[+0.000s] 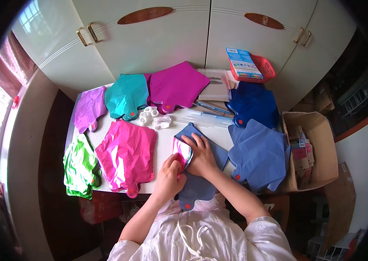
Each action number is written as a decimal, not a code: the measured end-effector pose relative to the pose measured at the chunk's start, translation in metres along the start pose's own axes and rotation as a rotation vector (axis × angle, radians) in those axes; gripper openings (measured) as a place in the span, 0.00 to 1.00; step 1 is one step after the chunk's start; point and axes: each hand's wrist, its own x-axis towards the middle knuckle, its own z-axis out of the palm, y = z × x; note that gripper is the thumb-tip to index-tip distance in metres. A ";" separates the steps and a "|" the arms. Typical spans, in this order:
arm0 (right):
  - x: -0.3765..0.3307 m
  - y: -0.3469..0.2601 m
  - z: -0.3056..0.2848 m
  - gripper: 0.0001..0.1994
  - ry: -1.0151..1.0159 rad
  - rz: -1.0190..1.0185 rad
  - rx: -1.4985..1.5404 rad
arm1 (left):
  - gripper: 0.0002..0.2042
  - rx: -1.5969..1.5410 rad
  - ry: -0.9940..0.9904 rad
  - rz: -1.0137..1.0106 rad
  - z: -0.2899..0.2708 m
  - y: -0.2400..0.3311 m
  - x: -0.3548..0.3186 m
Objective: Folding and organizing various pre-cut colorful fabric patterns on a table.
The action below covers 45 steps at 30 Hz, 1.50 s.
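Observation:
A flat grey-blue foil balloon (201,188) lies at the table's front edge, its tab with a red dot hanging toward my lap. On top of it is a folded shiny pink foil piece (182,152). My left hand (169,177) is closed, pinching the pink foil's lower edge. My right hand (202,155) lies flat on the grey-blue balloon, fingers spread, beside the pink foil. What lies under the right palm is hidden. A stack of pink star-shaped foil balloons (127,152) sits to the left, and blue ones (258,154) to the right.
Green (79,165), lilac (89,108), teal (127,93), magenta (177,85) and dark blue (253,104) foil stacks ring the white table. White ribbon rolls (148,115) lie mid-table. A red basket (264,67) stands behind; a cardboard box (323,152) is at right.

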 end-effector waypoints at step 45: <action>0.002 -0.007 -0.008 0.26 -0.002 -0.076 -0.016 | 0.18 0.178 0.014 -0.417 -0.027 -0.041 0.012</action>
